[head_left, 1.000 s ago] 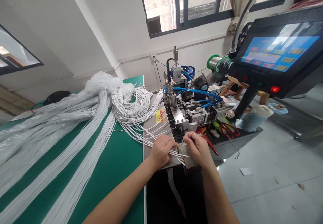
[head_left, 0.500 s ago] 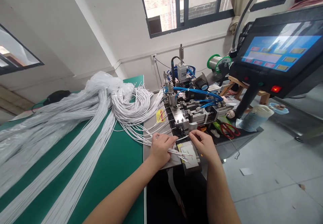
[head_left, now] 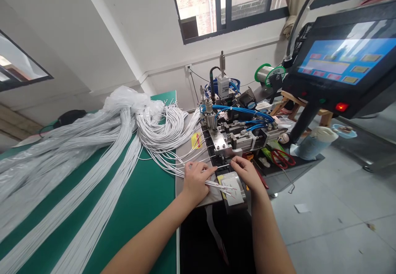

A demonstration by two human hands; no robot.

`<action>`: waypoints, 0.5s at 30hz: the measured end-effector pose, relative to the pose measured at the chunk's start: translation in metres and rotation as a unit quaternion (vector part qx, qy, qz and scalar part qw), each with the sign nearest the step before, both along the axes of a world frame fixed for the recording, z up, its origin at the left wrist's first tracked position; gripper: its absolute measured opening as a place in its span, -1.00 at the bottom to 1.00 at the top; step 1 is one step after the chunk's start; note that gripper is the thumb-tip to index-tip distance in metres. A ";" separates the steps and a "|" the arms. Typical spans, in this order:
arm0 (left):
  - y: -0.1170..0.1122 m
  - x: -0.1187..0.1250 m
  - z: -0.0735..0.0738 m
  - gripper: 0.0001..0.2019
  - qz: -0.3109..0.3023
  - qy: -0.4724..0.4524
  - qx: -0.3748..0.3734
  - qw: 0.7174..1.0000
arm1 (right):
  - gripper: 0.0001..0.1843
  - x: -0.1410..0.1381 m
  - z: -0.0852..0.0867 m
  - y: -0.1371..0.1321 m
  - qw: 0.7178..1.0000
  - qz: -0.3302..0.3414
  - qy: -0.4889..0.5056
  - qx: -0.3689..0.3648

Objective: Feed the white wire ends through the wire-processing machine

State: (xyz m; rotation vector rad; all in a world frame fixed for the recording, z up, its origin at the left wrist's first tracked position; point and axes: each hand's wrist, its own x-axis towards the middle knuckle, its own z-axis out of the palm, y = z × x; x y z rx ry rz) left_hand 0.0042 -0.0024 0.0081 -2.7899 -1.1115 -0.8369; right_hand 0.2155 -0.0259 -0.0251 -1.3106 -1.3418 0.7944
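My left hand [head_left: 196,181] is closed around several white cables [head_left: 221,186], whose stripped ends stick out to the right over a paper-covered block [head_left: 233,193]. Its thumb and forefinger rest by a single white cable [head_left: 223,166] that runs across to my other hand. At the front of the wire-processing machine [head_left: 225,138], my right hand [head_left: 246,173] pinches the end of that single cable between thumb and forefinger. The fingertips hide the cable's very end. More cables lead from the left into the machine's side.
Long bundles of white cable [head_left: 102,208], partly in clear plastic [head_left: 123,99], lie on the green table [head_left: 145,220]. A control screen [head_left: 343,62] stands at the right. Red-handled scissors [head_left: 283,158], a jug [head_left: 318,142] and a wire spool [head_left: 267,74] are near the machine.
My right hand has moved slightly left and up, close against the machine front, and the single cable now lies straighter. My left hand has barely moved.
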 end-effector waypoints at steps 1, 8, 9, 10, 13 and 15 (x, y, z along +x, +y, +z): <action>0.000 0.000 0.000 -0.62 0.001 0.001 -0.002 1.000 | -0.71 0.000 -0.001 0.001 1.000 0.006 0.020 -0.007; 0.000 0.001 0.002 -0.67 0.000 0.000 -0.015 1.000 | -0.68 -0.006 -0.012 0.007 0.979 0.014 0.184 -0.084; -0.001 0.001 0.002 -0.68 -0.001 -0.002 -0.017 1.000 | -0.67 -0.007 -0.013 0.006 0.978 0.013 0.191 -0.081; -0.001 0.001 0.003 -0.70 -0.001 -0.006 -0.018 1.000 | -0.66 -0.007 -0.015 0.005 0.978 0.011 0.192 -0.076; -0.001 0.000 0.003 -0.74 -0.001 -0.015 -0.019 1.000 | -0.63 -0.006 -0.020 0.000 0.980 -0.004 0.187 -0.062; 0.000 0.000 0.002 -0.74 -0.001 -0.012 -0.018 1.000 | -0.60 -0.004 -0.021 -0.005 0.985 -0.030 0.161 -0.056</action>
